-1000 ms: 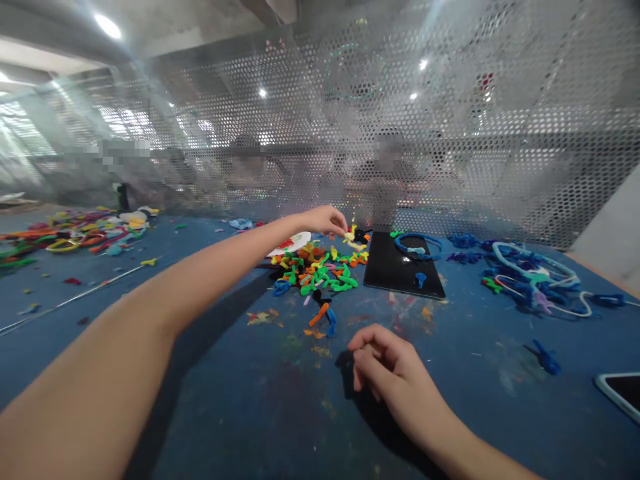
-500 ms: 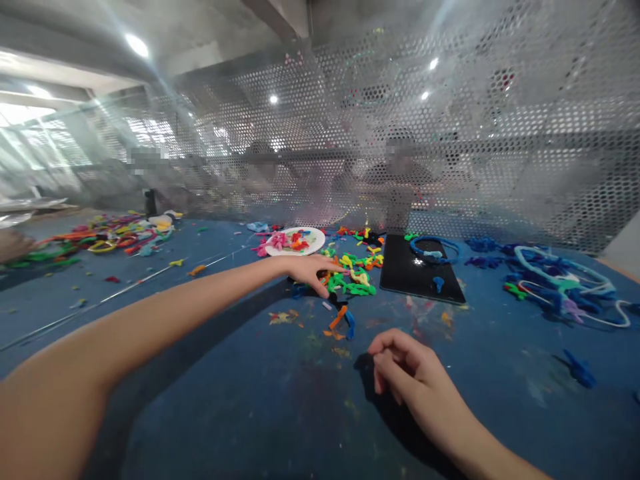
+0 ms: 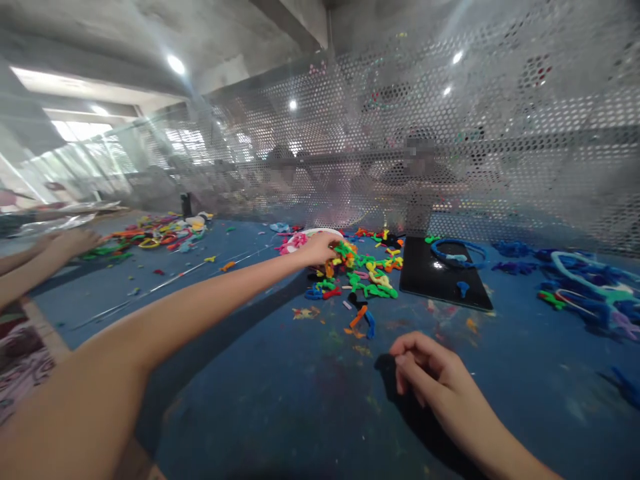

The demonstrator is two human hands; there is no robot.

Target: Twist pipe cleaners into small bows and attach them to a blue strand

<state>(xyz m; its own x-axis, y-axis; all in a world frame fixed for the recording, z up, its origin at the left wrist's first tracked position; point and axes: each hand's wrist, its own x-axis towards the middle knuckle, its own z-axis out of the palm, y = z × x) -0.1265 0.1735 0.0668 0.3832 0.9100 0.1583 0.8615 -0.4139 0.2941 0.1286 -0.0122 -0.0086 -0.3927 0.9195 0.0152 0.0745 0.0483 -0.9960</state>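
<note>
Left hand point(image 3: 320, 251) hides part of white plate point(image 3: 325, 231) beyond its fingers; grip on coloured pieces point(image 3: 347, 253) at fingertips unclear. Blue piece point(image 3: 628, 388), right of right hand point(image 3: 443, 380) fingers, cropped by frame edge.

No text, label, brand, number or sign can be read. The patterned cloth point(image 3: 25, 363) at lower left bears pink and dark markings, too blurred to tell whether any are letters. No lettering is legible on the black slab point(image 3: 433, 283) or the perforated screen point(image 3: 345, 153).
</note>
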